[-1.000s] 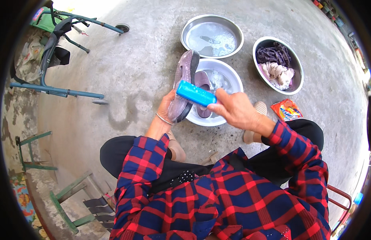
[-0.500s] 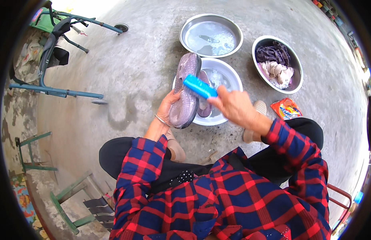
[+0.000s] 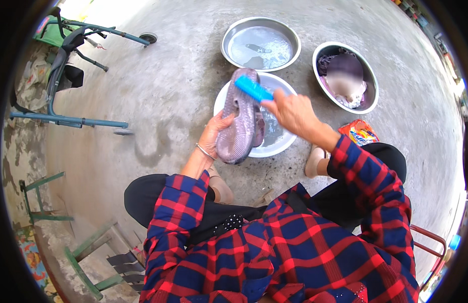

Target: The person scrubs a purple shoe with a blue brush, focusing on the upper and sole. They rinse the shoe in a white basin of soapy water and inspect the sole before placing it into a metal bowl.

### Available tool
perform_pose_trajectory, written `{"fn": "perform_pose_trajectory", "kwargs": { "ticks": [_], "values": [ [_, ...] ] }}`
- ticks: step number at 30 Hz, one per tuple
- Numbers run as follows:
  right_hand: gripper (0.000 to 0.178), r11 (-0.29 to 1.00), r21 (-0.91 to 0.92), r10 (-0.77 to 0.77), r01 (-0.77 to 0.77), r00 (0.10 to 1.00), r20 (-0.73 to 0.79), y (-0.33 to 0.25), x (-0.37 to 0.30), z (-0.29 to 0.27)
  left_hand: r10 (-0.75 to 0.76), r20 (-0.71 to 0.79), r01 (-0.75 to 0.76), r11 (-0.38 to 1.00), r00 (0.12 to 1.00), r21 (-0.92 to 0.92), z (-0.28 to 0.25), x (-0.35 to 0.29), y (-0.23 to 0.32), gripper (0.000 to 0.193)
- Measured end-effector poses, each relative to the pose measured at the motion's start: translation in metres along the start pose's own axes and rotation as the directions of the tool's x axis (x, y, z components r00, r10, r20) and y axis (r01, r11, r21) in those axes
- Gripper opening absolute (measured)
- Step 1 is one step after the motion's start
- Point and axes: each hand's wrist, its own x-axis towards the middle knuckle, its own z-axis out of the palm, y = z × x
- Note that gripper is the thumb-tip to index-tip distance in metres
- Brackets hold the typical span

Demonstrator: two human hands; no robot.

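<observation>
A wet purple slipper [image 3: 237,123], dotted with suds, is held up by my left hand [image 3: 214,134], its fingers wrapped round the slipper's left side. My right hand [image 3: 297,115] grips a blue scrubbing brush [image 3: 252,89], which lies across the upper part of the slipper. The brush's bristles are hidden. Beneath the slipper stands a white basin [image 3: 285,138] with sudsy water. A second purple slipper [image 3: 260,130] rests in that basin, mostly covered by the one in my hand.
Beyond the white basin is a metal basin [image 3: 225,46] of cloudy water. To the right, another metal basin [image 3: 374,96] holds wet clothes, with an orange packet [image 3: 359,132] nearer me. A blue-framed walker [image 3: 87,122] stands at left, and a green-framed seat [image 3: 87,272] lower left.
The brush has moved up and slightly left along the slipper, toward its far end. My left hand still holds the slipper, which is tilted a little differently.
</observation>
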Motion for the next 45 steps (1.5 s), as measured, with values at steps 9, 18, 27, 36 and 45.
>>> {"fn": "perform_pose_trajectory", "kwargs": {
  "ticks": [9,18,27,36,45],
  "values": [
    [0.053,0.992,0.127,-0.021,-0.003,0.983,0.183,-0.019,-0.042,0.011,0.083,-0.037,-0.081,0.995,0.996,0.058,-0.001,0.005,0.006,0.043],
    [0.056,0.973,-0.113,0.192,-0.202,0.977,-0.092,0.042,0.018,-0.046,-0.085,-0.081,0.105,0.948,0.993,0.300,0.023,0.029,-0.016,0.041],
    [0.060,0.844,0.366,0.374,-0.391,0.920,0.119,0.073,-0.002,-0.095,0.562,-0.157,0.049,0.203,0.812,0.978,0.000,0.161,-0.135,0.039],
    [0.044,0.581,0.577,0.529,-0.574,0.805,0.269,0.069,-0.018,-0.110,0.258,-0.106,0.186,-0.307,0.960,0.933,0.005,0.184,-0.218,0.090],
    [0.037,0.462,0.590,0.540,-0.662,0.738,0.405,0.077,-0.017,-0.108,0.080,-0.165,0.183,-0.467,0.983,0.865,-0.034,0.192,-0.213,0.087]
  ]
}}
